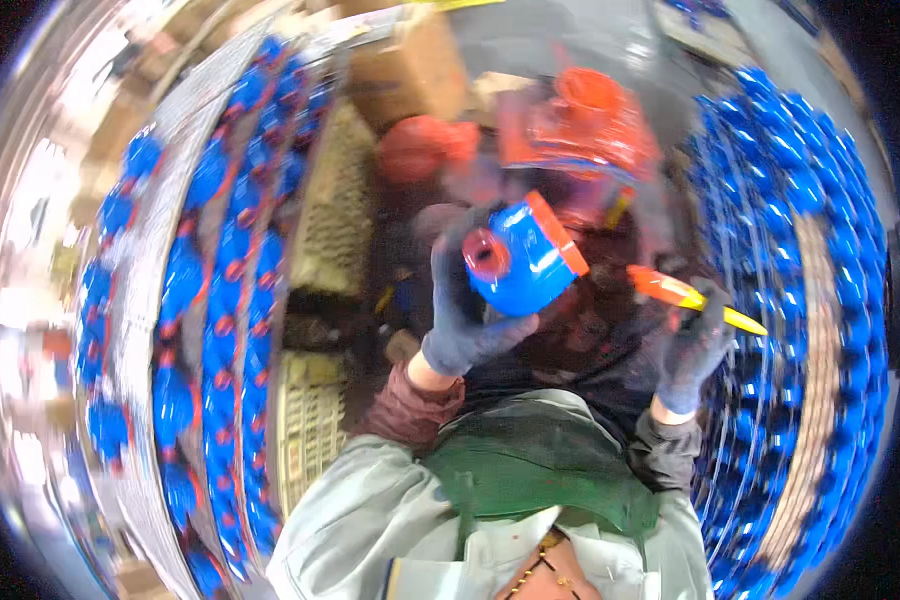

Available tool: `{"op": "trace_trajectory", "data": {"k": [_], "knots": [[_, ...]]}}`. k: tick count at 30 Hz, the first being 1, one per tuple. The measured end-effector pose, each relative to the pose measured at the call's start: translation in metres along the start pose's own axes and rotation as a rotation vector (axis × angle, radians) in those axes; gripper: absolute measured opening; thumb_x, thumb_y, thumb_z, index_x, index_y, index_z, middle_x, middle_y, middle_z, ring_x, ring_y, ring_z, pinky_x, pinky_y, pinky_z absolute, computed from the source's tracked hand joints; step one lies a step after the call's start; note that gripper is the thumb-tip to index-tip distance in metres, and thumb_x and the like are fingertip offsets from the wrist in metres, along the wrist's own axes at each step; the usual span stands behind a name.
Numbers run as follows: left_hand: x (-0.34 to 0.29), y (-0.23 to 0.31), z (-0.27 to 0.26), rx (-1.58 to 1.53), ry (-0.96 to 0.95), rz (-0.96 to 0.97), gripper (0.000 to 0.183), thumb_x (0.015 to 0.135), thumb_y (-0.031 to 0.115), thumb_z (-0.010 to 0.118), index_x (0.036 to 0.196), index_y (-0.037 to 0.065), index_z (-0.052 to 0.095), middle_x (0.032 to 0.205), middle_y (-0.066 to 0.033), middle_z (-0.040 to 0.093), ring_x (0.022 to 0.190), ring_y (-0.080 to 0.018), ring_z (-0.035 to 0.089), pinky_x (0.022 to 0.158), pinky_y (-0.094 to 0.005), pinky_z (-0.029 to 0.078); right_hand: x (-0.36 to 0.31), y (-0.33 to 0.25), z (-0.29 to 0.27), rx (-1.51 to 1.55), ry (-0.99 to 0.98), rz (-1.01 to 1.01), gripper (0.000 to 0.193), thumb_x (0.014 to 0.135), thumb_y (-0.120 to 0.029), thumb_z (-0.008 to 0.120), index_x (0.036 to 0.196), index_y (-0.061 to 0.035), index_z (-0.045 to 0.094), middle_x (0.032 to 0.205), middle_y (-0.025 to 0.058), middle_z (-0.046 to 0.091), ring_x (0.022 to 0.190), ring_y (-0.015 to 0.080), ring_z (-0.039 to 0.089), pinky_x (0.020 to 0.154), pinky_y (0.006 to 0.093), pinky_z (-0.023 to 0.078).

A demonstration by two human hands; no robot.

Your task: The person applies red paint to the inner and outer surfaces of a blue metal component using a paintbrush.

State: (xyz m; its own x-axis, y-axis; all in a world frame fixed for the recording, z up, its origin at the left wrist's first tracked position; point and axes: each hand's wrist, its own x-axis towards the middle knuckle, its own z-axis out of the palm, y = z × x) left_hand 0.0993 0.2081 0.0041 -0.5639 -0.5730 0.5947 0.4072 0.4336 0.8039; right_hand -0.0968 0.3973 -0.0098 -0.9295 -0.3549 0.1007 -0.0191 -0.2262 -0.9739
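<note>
My left hand (470,325), in a dark grey glove, grips a glossy blue rounded hollow part (530,265) from its left side. An orange-red band runs along the part's right edge, and a round reddish opening faces left. In my right hand (695,345), also gloved, is a slim yellow-and-orange hand tool (685,293); its orange end points up and left toward the blue part, a gap apart from it. Motion blur hides the tool's exact kind.
Racks of blue parts with red edges (185,275) stand at the left. More blue parts (805,190) fill rows at the right. Yellowish crates (310,415) line my left side. Ahead are a cardboard box (405,70) and blurred orange-red pieces (585,120).
</note>
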Motion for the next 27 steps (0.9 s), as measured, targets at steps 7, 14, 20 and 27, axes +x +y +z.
{"op": "trace_trajectory", "data": {"k": [7,14,20,27], "knots": [[0.019,0.117,-0.090,0.011,0.513,-0.158,0.096,0.068,0.024,0.082,0.144,0.007,0.027,0.134,-0.0091,0.045,0.120,-0.0236,0.048,0.098,-0.0385,0.044,0.058,0.097,0.014,0.023,-0.231,0.195,0.036,0.094,-0.034,0.060,0.093,0.0012,0.066,0.063,0.0016,0.055,0.052,0.0079,0.049,0.044,0.0223,0.033],[-0.006,0.271,-0.193,1.567,0.759,0.252,0.094,0.064,0.028,0.087,0.136,0.002,0.034,0.131,-0.0125,0.040,0.121,-0.0235,0.042,0.103,-0.0376,0.038,0.056,0.118,0.023,0.091,-0.252,0.434,0.032,0.093,-0.031,0.060,0.103,-0.0009,0.067,0.070,0.0001,0.052,0.056,0.0086,0.045,0.052,0.0233,0.036],[-0.089,0.398,-0.303,2.259,0.977,-0.078,0.104,0.060,0.022,0.090,0.139,-0.004,0.028,0.133,-0.0198,0.042,0.121,-0.0262,0.043,0.103,-0.0386,0.039,0.065,0.129,0.032,0.184,-0.357,0.350,0.035,0.093,-0.034,0.059,0.106,-0.0017,0.066,0.069,-0.0005,0.051,0.055,0.0089,0.047,0.052,0.0241,0.038],[-0.204,0.532,-0.450,2.093,0.952,-0.287,0.082,0.056,0.014,0.084,0.124,-0.004,0.044,0.114,-0.0154,0.059,0.100,-0.0270,0.060,0.087,-0.0369,0.049,0.056,0.138,0.051,0.124,-0.329,0.392,0.032,0.092,-0.034,0.059,0.103,-0.0046,0.069,0.066,-0.0033,0.050,0.056,0.0068,0.046,0.051,0.0225,0.037]]}}
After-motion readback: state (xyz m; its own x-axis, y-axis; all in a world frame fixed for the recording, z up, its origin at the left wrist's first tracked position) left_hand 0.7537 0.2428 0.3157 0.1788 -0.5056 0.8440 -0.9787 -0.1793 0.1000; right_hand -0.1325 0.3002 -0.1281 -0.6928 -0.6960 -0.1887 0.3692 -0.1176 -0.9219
